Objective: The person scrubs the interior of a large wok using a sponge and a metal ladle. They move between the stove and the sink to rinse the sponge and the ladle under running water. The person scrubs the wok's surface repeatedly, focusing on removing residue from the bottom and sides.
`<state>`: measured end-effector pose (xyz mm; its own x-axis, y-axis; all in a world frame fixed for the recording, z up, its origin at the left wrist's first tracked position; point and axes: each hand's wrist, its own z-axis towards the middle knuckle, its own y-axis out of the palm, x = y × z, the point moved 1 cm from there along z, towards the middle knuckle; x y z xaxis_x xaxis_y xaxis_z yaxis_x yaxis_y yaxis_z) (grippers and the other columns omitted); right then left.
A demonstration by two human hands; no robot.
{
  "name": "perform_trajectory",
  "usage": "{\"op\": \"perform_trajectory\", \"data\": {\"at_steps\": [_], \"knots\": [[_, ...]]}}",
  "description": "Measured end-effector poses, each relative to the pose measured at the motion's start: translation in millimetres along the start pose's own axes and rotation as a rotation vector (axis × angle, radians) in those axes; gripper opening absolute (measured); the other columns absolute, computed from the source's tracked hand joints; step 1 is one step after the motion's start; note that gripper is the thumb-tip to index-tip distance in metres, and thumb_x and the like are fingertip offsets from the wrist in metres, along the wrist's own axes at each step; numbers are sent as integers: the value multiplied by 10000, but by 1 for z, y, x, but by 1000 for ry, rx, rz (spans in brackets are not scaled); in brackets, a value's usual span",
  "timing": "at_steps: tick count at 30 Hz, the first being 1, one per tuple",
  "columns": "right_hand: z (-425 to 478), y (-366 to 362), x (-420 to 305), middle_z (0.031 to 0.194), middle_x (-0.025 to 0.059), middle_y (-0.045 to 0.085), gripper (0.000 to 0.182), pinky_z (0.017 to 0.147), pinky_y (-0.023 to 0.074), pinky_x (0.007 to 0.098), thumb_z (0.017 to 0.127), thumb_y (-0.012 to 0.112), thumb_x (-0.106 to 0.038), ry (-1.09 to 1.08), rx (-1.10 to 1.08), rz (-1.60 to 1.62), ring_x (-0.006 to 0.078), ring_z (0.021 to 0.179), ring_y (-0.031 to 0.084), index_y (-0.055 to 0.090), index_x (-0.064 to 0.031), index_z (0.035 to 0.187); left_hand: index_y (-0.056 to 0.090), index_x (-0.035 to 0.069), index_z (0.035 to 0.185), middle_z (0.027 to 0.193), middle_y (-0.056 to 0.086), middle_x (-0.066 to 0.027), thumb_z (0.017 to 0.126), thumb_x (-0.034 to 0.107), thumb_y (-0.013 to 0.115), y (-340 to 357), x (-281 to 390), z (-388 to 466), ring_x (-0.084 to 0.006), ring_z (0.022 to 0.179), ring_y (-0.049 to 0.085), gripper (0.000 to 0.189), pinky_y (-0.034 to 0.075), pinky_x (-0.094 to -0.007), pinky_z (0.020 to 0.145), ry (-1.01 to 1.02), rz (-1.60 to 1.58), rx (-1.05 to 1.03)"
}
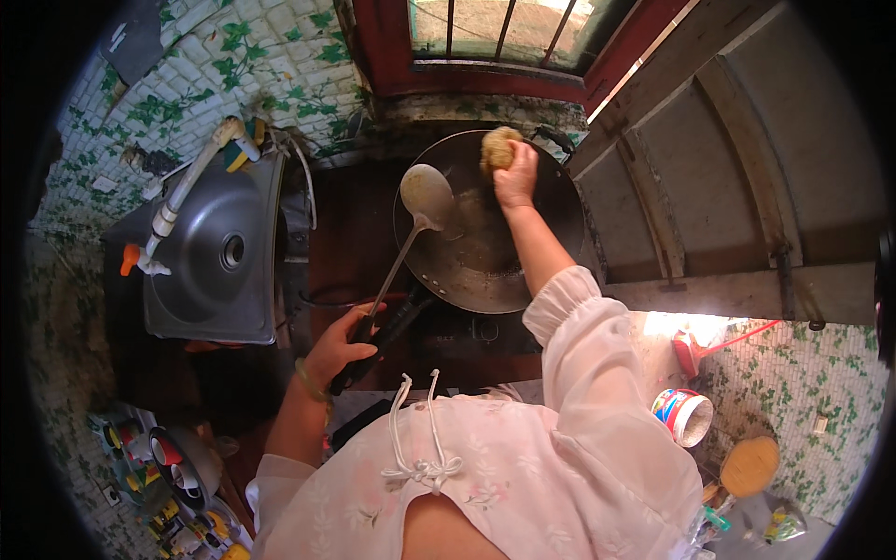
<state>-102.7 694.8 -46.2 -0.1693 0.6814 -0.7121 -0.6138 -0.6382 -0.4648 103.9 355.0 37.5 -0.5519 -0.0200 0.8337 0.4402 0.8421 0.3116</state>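
Observation:
My left hand grips the black handle of a long metal ladle. The ladle's broad round head rests over the left part of a dark wok. Right beside that grip is the wok's own black handle; whether my fingers also hold it I cannot tell. In my right hand is a tan fibrous scrubber, pressed at the far inner side of the wok. A little liquid glistens on the wok's bottom. The wok sits on a black cooktop.
Left of the wok is a steel sink with a white pipe tap. A wooden panel rises on the right, and a barred window is ahead. A bucket stands lower right; bowls lie lower left.

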Motion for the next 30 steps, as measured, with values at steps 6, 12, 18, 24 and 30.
{"op": "perform_trajectory", "data": {"at_steps": [6,12,18,24,30], "knots": [[-56,19,-26,1136,146,500,355,937,405,371,662,535,96,-104,-747,454,350,1104,470,547,-40,989,439,48,1314,963,545,-55,691,12,636,5,2,2,-132,807,581,655,500,-267,742,-9,-35,42],[-62,-63,-31,1204,132,485,214,884,456,355,727,596,-22,-606,-1076,-78,314,1167,461,562,-64,934,468,49,1288,955,505,-20,687,13,640,3,-3,1,-111,841,539,626,472,-248,766,34,-29,51],[-4,-51,-51,1215,84,517,225,879,452,388,758,551,-213,-1285,-598,-569,254,1205,451,652,-118,936,493,39,1262,934,488,-1,677,30,653,1,-6,3,-102,858,512,606,448,-231,777,77,109,51],[29,-67,8,1203,100,509,262,904,434,372,751,569,-186,-1073,-659,-924,281,1160,460,654,-52,959,512,15,1216,933,524,-11,685,-3,631,2,-7,8,-102,843,516,544,440,-231,760,10,152,46],[-59,-135,-34,1112,127,497,401,803,500,384,620,649,2,-331,-1140,-581,347,1010,487,612,-128,997,551,0,1131,901,559,-22,672,-5,621,3,-11,16,-104,801,535,464,456,-238,721,21,251,99]]}}
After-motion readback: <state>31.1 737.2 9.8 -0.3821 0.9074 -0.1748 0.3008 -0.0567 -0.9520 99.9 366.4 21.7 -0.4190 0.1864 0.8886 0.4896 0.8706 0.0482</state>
